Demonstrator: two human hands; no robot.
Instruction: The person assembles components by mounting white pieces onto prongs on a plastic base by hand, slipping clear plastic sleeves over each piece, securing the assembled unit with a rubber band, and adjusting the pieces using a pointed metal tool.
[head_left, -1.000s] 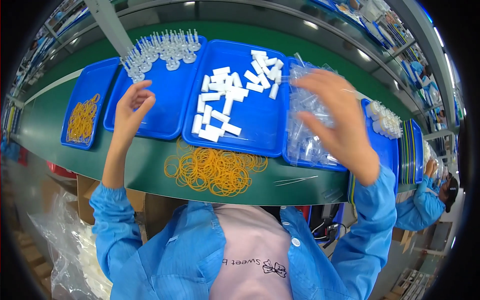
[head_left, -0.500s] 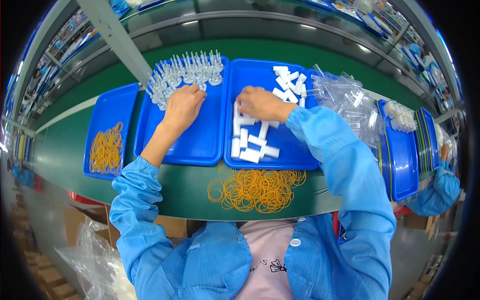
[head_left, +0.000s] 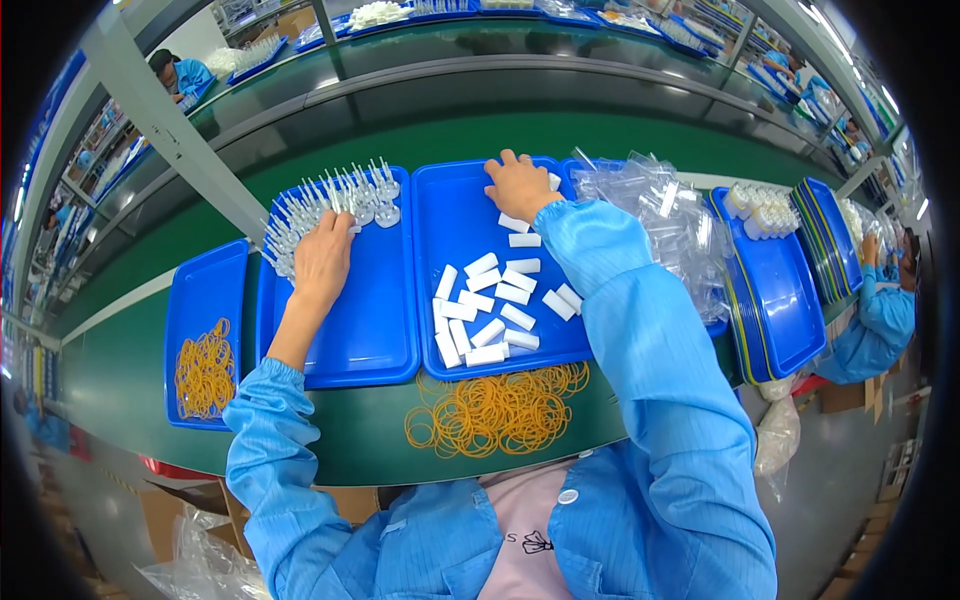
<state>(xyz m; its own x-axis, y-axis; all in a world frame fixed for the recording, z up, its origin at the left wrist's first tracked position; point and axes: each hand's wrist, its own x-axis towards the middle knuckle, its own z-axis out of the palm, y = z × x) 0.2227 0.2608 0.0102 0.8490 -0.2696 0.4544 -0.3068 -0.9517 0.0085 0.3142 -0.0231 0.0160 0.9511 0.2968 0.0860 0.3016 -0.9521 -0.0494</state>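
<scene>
My left hand [head_left: 322, 262] is at the near edge of a cluster of clear plastic stemmed pieces [head_left: 290, 220], which stand on round bases in a blue tray [head_left: 365, 335]. Its fingers are drawn together among the pieces; what they hold, if anything, is hidden. My right hand [head_left: 520, 186] is at the far end of the neighbouring blue tray [head_left: 440, 215], palm down, fingers apart. White cylinders [head_left: 515, 294] lie scattered in that tray, most toward the near side, with a few beside and under my right hand.
Orange rubber bands lie in a heap [head_left: 490, 410] on the green table [head_left: 350, 440] and as another pile [head_left: 205, 372] in a small blue tray at left. Bagged clear plastic pieces [head_left: 660, 220] sit at right, beside stacked blue trays [head_left: 785, 300]. A grey post [head_left: 185, 150] slants at upper left.
The view has shifted. My right hand has moved from the near-left cylinders to the tray's far end, and more cylinders lie near its front. My left hand stays by the clear pieces.
</scene>
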